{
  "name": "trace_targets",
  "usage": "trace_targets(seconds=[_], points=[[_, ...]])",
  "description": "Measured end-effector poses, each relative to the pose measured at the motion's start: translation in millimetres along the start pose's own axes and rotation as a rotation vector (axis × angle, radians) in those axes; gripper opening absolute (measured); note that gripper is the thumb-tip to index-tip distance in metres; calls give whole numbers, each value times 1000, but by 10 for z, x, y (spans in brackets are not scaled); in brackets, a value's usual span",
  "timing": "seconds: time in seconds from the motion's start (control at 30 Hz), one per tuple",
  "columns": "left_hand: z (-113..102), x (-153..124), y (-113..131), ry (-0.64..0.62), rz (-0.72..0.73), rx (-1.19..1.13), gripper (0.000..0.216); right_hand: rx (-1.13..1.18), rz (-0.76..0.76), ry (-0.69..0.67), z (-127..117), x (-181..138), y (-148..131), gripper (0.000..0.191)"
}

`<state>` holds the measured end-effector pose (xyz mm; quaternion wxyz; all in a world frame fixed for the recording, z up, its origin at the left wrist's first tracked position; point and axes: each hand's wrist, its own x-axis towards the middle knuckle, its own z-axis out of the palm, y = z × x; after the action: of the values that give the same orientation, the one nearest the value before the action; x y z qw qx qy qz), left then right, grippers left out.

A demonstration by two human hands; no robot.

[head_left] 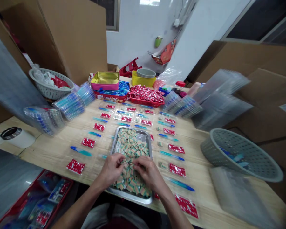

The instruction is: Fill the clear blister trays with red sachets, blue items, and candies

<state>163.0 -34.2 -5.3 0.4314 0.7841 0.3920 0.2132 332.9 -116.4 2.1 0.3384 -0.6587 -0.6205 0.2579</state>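
A metal tray (114,144) full of small pastel-coloured square pieces (132,144) lies in front of me on the wooden table (59,149). My left hand (112,170) and my right hand (149,173) both rest in the near part of the tray, fingers curled into the pieces, fingertips meeting at the middle. What each pinches is too small to name. Around the tray lie rows of clear blister trays holding red packets (88,142) and blue pens (81,151).
A grey basket (240,154) sits at the right, a white basket (50,83) at the back left. Stacks of clear blister trays (69,106) stand left and right (181,105). Red trays of packets (146,94), a pink tin (105,81), a tape roll (10,133) and cardboard boxes surround the table.
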Motion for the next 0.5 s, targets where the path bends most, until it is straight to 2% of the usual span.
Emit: trace_targets(seconds=[0.13, 0.27, 0.37, 0.5], points=[[4, -38, 66, 10, 112, 56, 23, -56, -55, 25, 64, -14, 40, 21], [8, -78, 59, 10, 136, 85, 25, -78, -67, 72, 75, -34, 60, 17], [17, -62, 34, 9, 93, 61, 21, -7, -48, 95, 33, -63, 21, 13], [51, -16, 2, -18, -38, -90, 17, 131, -26, 80, 27, -80, -56, 13]])
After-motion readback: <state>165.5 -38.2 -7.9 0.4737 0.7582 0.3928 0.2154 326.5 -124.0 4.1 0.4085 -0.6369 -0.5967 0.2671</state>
